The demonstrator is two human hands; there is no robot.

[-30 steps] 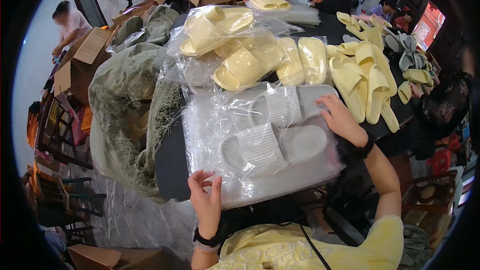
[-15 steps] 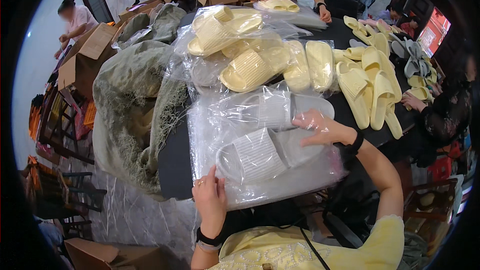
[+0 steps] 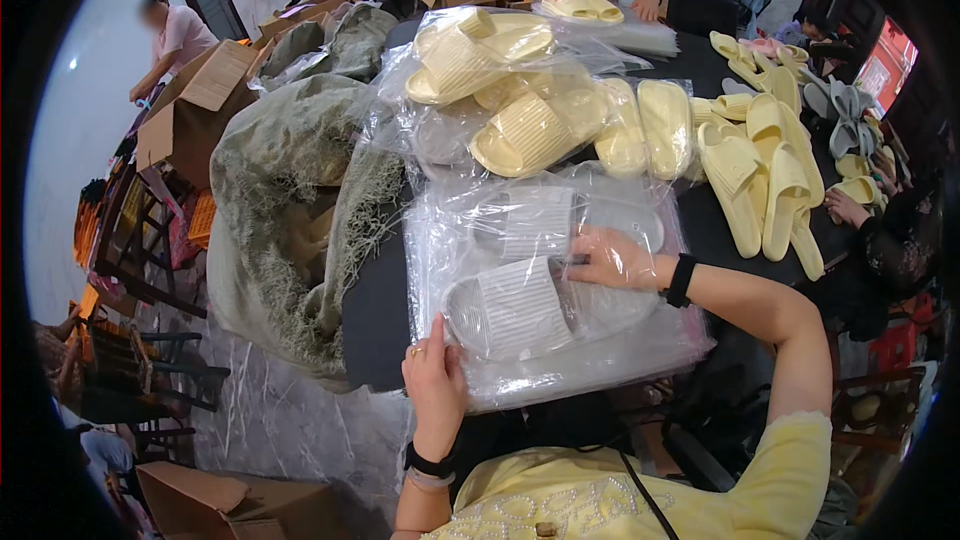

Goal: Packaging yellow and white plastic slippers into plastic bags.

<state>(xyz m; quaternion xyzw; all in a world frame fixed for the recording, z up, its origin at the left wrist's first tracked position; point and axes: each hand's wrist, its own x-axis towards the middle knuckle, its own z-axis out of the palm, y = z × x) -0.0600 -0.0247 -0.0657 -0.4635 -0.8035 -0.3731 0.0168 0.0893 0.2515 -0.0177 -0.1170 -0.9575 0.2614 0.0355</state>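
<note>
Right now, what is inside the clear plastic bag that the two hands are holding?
Inside the clear plastic bag lie two white ribbed slide slippers. The right hand covers part of one; the stack of bags underneath hides the table surface.

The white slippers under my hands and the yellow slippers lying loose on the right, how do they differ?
The white slippers are pale white; the yellow slippers are yellow. The white slippers lie inside a clear plastic bag, under the left hand and right hand; the yellow slippers lie bare on the dark table, untouched. Both have ribbed straps.
</note>
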